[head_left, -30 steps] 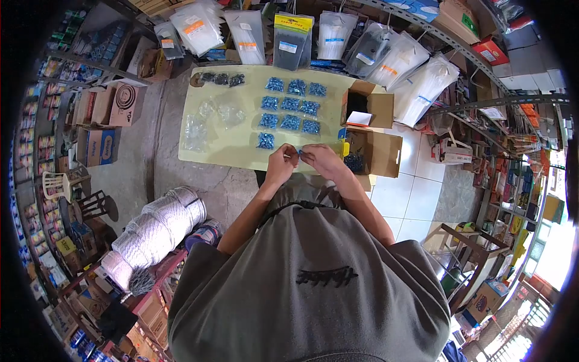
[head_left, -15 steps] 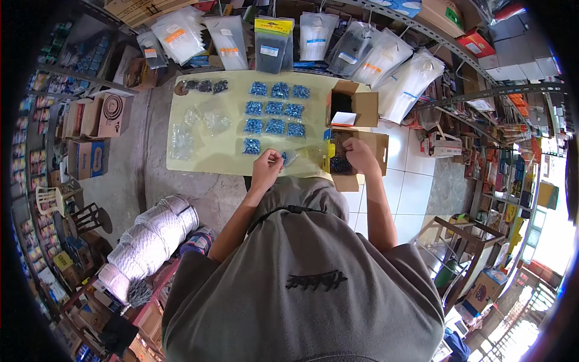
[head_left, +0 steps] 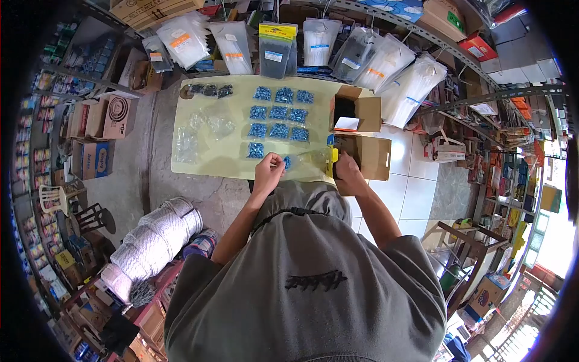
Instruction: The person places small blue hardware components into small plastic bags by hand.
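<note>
My left hand pinches a small clear bag of blue pieces at the table's front edge. Against that bag lies the narrow end of a clear plastic bottle-like piece; its other end is a yellow part. Beside the yellow part, my right hand is closed at the near side of an open cardboard box. What its fingers hold, if anything, is hidden. Filled bags of blue pieces lie in rows on the pale table.
Clear empty bags and several dark bundles lie on the table's left. A second open box with black contents stands behind the first. Packs of cable ties hang along the back; a wrapped roll stands lower left.
My right hand has moved from over the box's inside toward me and left, to its near side by the yellow part. My left hand keeps its pinch on the bag. The view has shifted slightly.
</note>
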Demonstrator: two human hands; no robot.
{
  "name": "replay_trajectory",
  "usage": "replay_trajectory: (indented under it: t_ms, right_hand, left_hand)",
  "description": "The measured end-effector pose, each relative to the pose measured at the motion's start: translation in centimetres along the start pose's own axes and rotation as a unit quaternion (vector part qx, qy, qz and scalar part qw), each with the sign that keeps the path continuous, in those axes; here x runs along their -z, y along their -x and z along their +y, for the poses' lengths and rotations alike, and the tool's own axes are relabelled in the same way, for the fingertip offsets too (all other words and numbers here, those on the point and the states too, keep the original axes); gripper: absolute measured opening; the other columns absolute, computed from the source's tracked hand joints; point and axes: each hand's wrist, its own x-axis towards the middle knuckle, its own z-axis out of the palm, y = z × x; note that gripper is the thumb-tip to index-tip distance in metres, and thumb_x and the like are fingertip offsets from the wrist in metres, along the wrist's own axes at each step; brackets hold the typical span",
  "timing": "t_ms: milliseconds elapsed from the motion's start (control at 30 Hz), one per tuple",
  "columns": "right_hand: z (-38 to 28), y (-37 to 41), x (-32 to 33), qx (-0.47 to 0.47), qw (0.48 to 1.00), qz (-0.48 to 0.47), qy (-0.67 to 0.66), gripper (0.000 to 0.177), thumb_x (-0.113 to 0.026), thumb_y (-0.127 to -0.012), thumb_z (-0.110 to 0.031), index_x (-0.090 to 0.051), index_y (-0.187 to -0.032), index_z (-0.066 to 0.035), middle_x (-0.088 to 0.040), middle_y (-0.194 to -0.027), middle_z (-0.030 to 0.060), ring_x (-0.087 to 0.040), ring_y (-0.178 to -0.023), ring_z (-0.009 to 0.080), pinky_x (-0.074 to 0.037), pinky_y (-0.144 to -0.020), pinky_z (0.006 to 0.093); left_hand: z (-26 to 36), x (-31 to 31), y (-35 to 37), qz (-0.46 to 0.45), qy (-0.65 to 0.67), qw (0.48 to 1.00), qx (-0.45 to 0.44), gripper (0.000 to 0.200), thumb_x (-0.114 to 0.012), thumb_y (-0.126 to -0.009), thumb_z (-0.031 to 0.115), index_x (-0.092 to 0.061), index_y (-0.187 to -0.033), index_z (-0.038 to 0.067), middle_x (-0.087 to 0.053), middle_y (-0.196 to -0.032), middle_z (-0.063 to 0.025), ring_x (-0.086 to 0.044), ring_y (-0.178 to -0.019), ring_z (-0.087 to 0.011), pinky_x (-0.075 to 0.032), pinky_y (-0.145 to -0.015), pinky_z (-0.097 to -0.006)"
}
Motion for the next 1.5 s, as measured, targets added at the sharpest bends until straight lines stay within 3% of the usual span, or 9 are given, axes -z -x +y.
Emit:
replay_trajectory:
  t_ms: [267,467,567,633,667,767,833,1133,1500]
  right_hand:
    - [0.9,-0.4,-2.2,0.005,0.987,0.160,0.015,0.014,-0.052,-0.082,-0.005,-0.063,-0.090,-0.001,-0.064,-0.088,0.0214,-0.065,-0.082,0.0382,-0.053,-0.069,0.0443]
    - [3.1,-2.4,-0.9,-0.034,0.996,0.008,-0.088,0.017,-0.059,-0.083,-0.009,-0.063,-0.095,0.003,-0.066,-0.090,0.0241,-0.066,-0.084,0.0385,-0.053,-0.070,0.0422]
    - [4.6,-2.5,-1.9,-0.122,0.885,-0.014,-0.449,0.022,-0.064,-0.080,-0.009,-0.063,-0.099,0.003,-0.063,-0.082,0.0211,-0.065,-0.076,0.0339,-0.051,-0.068,0.0422]
    - [4.7,-1.4,-1.1,0.163,0.919,0.061,-0.354,0.021,-0.063,-0.080,-0.004,-0.061,-0.099,0.005,-0.062,-0.079,0.0135,-0.064,-0.073,0.0225,-0.051,-0.065,0.0374]
    - [4.4,-1.0,-0.9,0.163,0.919,0.062,-0.354,0.021,-0.063,-0.080,-0.004,-0.061,-0.099,0.005,-0.062,-0.079,0.0135,-0.064,-0.073,0.0225,-0.051,-0.065,0.0374]
    - [1.7,0.5,1.4,-0.073,0.768,0.056,-0.633,0.009,-0.059,-0.087,-0.006,-0.059,-0.085,0.003,-0.057,-0.079,0.0084,-0.052,-0.066,0.0148,-0.047,-0.060,0.0256]
    - [0.3,1.0,3.1,-0.221,0.498,0.021,-0.838,0.010,-0.059,-0.082,0.000,-0.054,-0.090,0.003,-0.058,-0.081,0.0093,-0.057,-0.070,0.0192,-0.049,-0.058,0.0303]
    - [-0.2,2.7,3.7,-0.087,0.347,0.000,-0.934,0.019,-0.040,-0.094,-0.016,-0.049,-0.084,-0.004,-0.046,-0.074,0.0055,-0.044,-0.064,0.0164,-0.046,-0.063,0.0300]
    - [-5.1,3.6,7.5,-0.119,0.494,0.001,-0.861,0.026,-0.040,-0.098,-0.012,-0.051,-0.111,0.008,-0.059,-0.105,0.0179,-0.060,-0.098,0.0263,-0.052,-0.091,0.0355]
  left_hand:
    - [0.4,0.0,0.0,0.001,-0.001,1.000,0.000,0.010,-0.061,-0.087,0.005,-0.055,-0.093,0.000,-0.059,-0.081,-0.0053,-0.064,-0.068,-0.0126,-0.051,-0.058,-0.0234]
    - [0.5,-0.2,0.0,0.002,-0.004,1.000,0.011,0.009,-0.061,-0.087,0.005,-0.056,-0.092,0.000,-0.060,-0.083,-0.0059,-0.065,-0.069,-0.0133,-0.052,-0.058,-0.0239]
    - [0.8,-0.2,0.1,0.011,-0.002,1.000,0.005,0.008,-0.062,-0.086,0.005,-0.055,-0.090,0.000,-0.060,-0.080,-0.0052,-0.064,-0.066,-0.0120,-0.052,-0.056,-0.0240]
    - [0.7,-0.2,0.0,0.013,-0.002,1.000,0.005,0.009,-0.062,-0.086,0.005,-0.056,-0.090,0.000,-0.061,-0.080,-0.0054,-0.064,-0.066,-0.0121,-0.053,-0.056,-0.0242]
    - [0.7,-0.2,0.0,0.012,-0.002,1.000,0.005,0.009,-0.062,-0.086,0.005,-0.056,-0.090,0.000,-0.061,-0.080,-0.0054,-0.064,-0.066,-0.0121,-0.053,-0.056,-0.0242]
    - [0.5,-0.3,-0.2,0.014,0.004,1.000,0.011,0.009,-0.062,-0.086,0.005,-0.056,-0.090,0.000,-0.061,-0.081,-0.0057,-0.064,-0.066,-0.0120,-0.053,-0.057,-0.0243]
    - [0.4,-0.3,-0.2,0.014,0.006,1.000,0.011,0.009,-0.062,-0.086,0.005,-0.056,-0.090,0.001,-0.061,-0.081,-0.0059,-0.065,-0.066,-0.0125,-0.053,-0.056,-0.0245]
    - [0.1,-0.5,-0.6,0.004,-0.003,1.000,0.007,0.009,-0.062,-0.086,0.006,-0.056,-0.090,0.001,-0.061,-0.080,-0.0061,-0.066,-0.065,-0.0134,-0.053,-0.056,-0.0250]
    - [0.4,-0.3,-0.3,0.013,0.011,1.000,0.017,0.008,-0.062,-0.086,0.005,-0.056,-0.089,0.000,-0.061,-0.077,-0.0056,-0.064,-0.065,-0.0121,-0.051,-0.056,-0.0245]
